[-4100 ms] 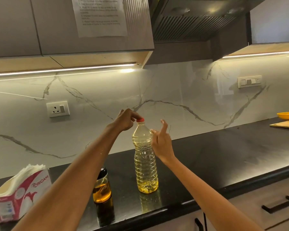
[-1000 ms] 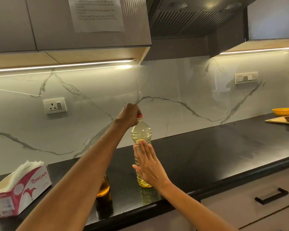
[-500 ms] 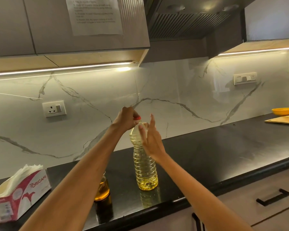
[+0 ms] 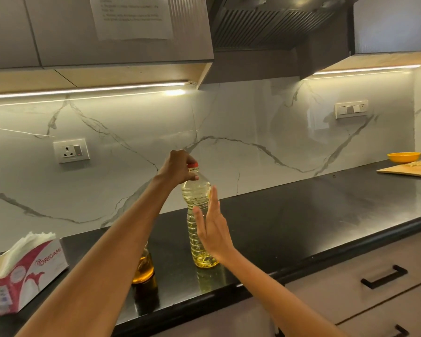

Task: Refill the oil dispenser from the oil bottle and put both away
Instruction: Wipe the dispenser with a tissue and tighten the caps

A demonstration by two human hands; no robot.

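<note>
Nearest the camera, 2 bare forearms reach out over the front edge of the black countertop [image 4: 301, 222]. Under the left forearm, close to that edge, stands the oil dispenser [image 4: 144, 267], a small glass vessel holding amber oil; its top is hidden by the arm. Left of it sits a red and white tissue box [image 4: 22, 276] with tissues sticking out.

The right hand [image 4: 213, 229] is spread flat, fingers straight and together, palm turned to the side of the oil bottle [image 4: 197, 222]; it grips nothing, and whether it touches the plastic cannot be told. The bottle stands upright on the counter just right of the dispenser, clear and ribbed, with pale yellow oil.

Higher and farther, the left hand [image 4: 179, 167] is curled closed around the bottle's neck, fingers against the red cap [image 4: 192, 165], which is on the bottle.

Behind runs the marble backsplash with a wall socket [image 4: 71, 150]. At far right lie a wooden cutting board [image 4: 408, 170] and a yellow bowl [image 4: 403, 157].
</note>
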